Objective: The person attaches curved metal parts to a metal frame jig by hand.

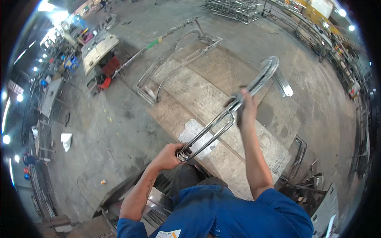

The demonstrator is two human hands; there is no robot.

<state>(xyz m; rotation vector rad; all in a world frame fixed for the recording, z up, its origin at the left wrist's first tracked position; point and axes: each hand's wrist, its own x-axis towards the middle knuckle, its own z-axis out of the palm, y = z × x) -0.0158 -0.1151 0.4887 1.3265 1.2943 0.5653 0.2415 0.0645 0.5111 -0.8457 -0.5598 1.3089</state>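
A bundle of shiny bent metal rods [210, 127] slants across in front of me, held above the worktable [274, 148]. Near my body its end is a narrow rounded loop, and my left hand [170, 156] is closed around that end. Farther along, my right hand [248, 109] grips the bundle near its middle; the fingers are partly hidden and a little blurred. Beyond the right hand the rods run close together, curve over at the far end, and turn down to cut-looking tips. A pale patch [196, 137] marks the tabletop below the loop.
A bent metal frame [149, 94] lies at the table's far left corner. A smaller table [99, 49] with red items under it stands at far left. Dark metal frames and scrap [305, 182] sit at right. Stacked metal frames [234, 10] are at the back.
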